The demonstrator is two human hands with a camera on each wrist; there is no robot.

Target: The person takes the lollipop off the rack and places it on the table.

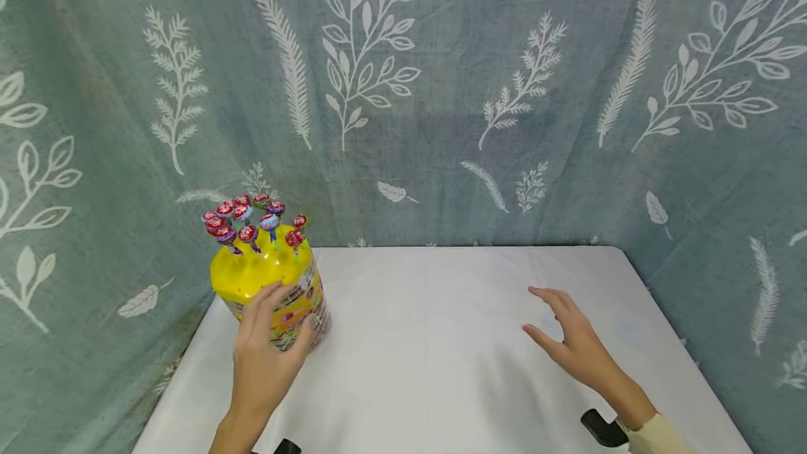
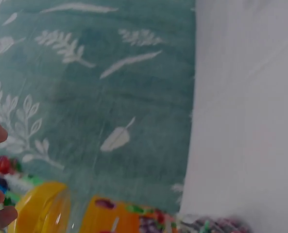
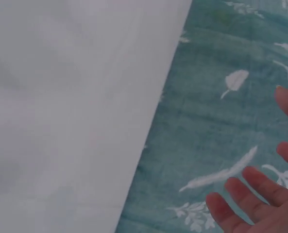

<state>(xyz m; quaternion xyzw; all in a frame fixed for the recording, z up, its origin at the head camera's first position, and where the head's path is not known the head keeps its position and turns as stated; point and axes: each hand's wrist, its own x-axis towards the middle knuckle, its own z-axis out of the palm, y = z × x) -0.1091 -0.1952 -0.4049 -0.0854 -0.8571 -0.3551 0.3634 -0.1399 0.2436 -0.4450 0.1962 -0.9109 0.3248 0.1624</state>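
Note:
At the left of the table stands a large jar (image 1: 296, 314) with a yellow lid (image 1: 242, 275) and a colourful printed label. Several wrapped lollipops (image 1: 248, 233) stick up from the lid in red, blue and purple wrappers. My left hand (image 1: 267, 349) is nearest the jar, fingers and thumb spread, and overlaps its front in the head view. In the left wrist view, fingertips (image 2: 0, 218) show beside the yellow lid (image 2: 42, 208). Over the right part of the table, my right hand (image 1: 580, 345) hovers with thumb and fingers apart, holding nothing.
A white cloth covers the table (image 1: 429, 314). Behind and at both sides hangs a green-blue curtain (image 1: 441, 90) with white leaf prints. Black wrist straps or mounts (image 1: 604, 429) show at the lower edge, near a pale sleeve (image 1: 658, 436).

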